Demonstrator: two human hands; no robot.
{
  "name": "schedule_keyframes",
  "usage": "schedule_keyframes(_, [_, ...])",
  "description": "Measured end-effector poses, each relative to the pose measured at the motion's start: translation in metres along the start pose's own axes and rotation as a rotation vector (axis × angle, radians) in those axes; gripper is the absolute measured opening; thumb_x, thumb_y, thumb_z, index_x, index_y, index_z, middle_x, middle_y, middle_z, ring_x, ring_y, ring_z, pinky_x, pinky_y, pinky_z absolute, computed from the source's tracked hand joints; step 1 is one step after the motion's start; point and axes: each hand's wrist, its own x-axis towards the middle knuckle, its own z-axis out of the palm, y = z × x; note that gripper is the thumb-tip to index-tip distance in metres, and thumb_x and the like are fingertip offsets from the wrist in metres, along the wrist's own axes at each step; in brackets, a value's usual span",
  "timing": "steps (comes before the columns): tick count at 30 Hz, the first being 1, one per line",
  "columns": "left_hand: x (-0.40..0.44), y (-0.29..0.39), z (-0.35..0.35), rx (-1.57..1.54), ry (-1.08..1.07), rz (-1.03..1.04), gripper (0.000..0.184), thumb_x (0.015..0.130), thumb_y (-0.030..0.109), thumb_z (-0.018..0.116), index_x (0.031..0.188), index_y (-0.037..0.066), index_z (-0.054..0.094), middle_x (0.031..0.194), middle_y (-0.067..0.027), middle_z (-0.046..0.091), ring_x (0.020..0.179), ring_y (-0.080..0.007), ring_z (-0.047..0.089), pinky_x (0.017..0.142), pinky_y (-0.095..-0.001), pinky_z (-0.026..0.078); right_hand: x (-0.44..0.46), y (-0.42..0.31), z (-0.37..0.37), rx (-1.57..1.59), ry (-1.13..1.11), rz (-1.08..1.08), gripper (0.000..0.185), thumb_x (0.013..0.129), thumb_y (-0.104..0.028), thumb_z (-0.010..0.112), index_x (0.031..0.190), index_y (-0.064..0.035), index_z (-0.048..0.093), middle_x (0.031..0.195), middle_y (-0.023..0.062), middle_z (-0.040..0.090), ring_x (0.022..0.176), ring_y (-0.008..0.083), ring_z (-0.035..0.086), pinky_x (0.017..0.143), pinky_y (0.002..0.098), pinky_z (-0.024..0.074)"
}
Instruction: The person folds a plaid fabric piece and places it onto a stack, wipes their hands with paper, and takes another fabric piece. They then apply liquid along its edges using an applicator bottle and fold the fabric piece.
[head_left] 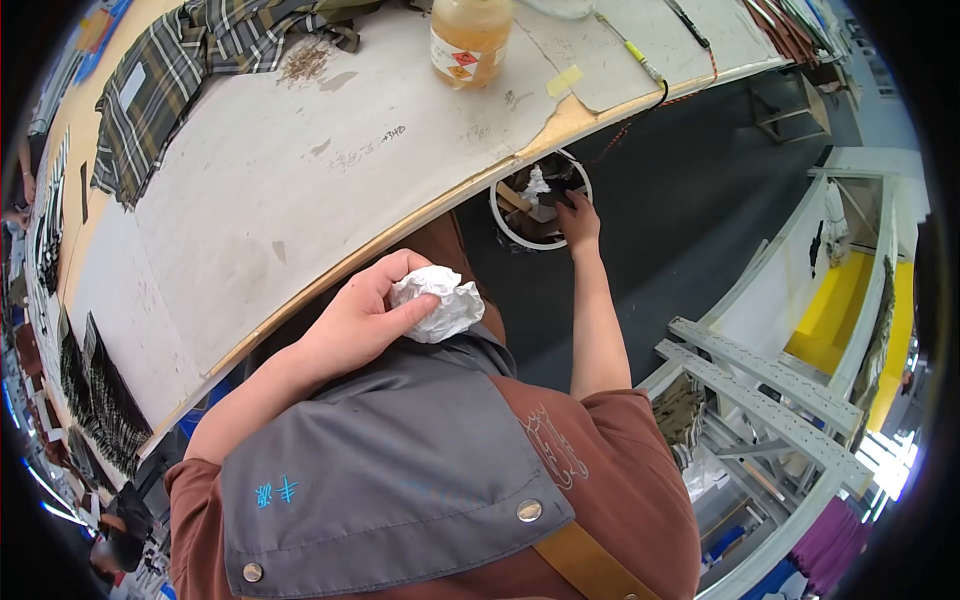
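Observation:
In the head view my left hand (372, 305) is closed around a crumpled ball of white paper (438, 303), just in front of the apron. My right hand (578, 222) reaches down to the right side of a round bin with a white rim (505, 230), below the table edge. Its fingers look apart and slightly bent, and I make out nothing held in them. Inside the bin lie brown scraps (513, 197), dark pieces and a crumpled white scrap (537, 184).
On the pale worktable (250, 200) stand a labelled jar of amber liquid (470, 45) and a yellow-green pen-like tool (641, 60) with a cord. Plaid fabric (150, 110) drapes over its far left. A metal frame rack (770, 380) stands to the right.

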Motion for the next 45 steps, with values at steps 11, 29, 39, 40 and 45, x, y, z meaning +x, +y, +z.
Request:
schedule_keyframes(11, [0.023, -0.009, 0.01, 0.233, 0.114, 0.298, 0.025, 0.096, 0.012, 0.066, 0.12, 0.006, 0.059, 0.118, -0.0031, 0.057, 0.099, -0.0109, 0.058, 0.087, -0.0279, 0.048, -0.094, -0.258, -0.128, 1.433, -0.82, 0.115, 0.099, 0.092, -0.062, 0.062, 0.161, -0.0085, 0.015, 0.149, 0.0125, 0.039, 0.139, 0.0237, 0.04, 0.11, 0.0394, 0.0383])
schedule_keyframes(29, [-0.016, -0.039, -0.013, 1.086, 0.026, 0.435, 0.03, 0.087, 0.025, 0.073, 0.111, 0.008, 0.068, 0.138, -0.0052, 0.055, 0.117, -0.0269, 0.06, 0.101, -0.041, 0.047, -0.234, -0.134, -0.115, 0.248, -0.617, -0.008, 0.024, 0.083, -0.014, 0.068, 0.105, -0.0034, 0.067, 0.098, 0.0175, 0.064, 0.094, 0.0393, 0.064, 0.08, 0.0432, 0.0518])
schedule_keyframes(39, [-0.051, -0.041, -0.032, 0.739, -0.027, 0.792, 0.023, 0.066, 0.003, 0.065, 0.088, 0.007, 0.061, 0.117, -0.0051, 0.066, 0.102, -0.0256, 0.061, 0.09, -0.0388, 0.046, -0.196, -0.219, -0.15, 0.552, -1.011, -0.06, 0.025, 0.09, -0.017, 0.067, 0.11, -0.0029, 0.065, 0.103, 0.0158, 0.071, 0.095, 0.0304, 0.069, 0.081, 0.0331, 0.0519])
schedule_keyframes(40, [-0.054, -0.043, -0.033, 0.722, -0.017, 0.796, 0.023, 0.066, 0.003, 0.064, 0.088, 0.007, 0.061, 0.117, -0.005, 0.066, 0.101, -0.0256, 0.061, 0.088, -0.0386, 0.046, -0.196, -0.225, -0.145, 0.485, -0.971, -0.01, 0.024, 0.09, -0.017, 0.066, 0.11, -0.0029, 0.065, 0.103, 0.0156, 0.071, 0.097, 0.0308, 0.069, 0.082, 0.0338, 0.0518])
schedule_keyframes(45, [-0.062, -0.047, -0.039, 0.703, 0.023, 0.841, 0.022, 0.066, 0.004, 0.064, 0.088, 0.007, 0.061, 0.115, -0.0043, 0.067, 0.099, -0.0255, 0.061, 0.085, -0.038, 0.047, -0.195, -0.236, -0.132, 0.296, -0.822, 0.048, 0.02, 0.091, -0.015, 0.064, 0.108, -0.0028, 0.064, 0.099, 0.0158, 0.07, 0.095, 0.032, 0.069, 0.082, 0.0357, 0.0518])
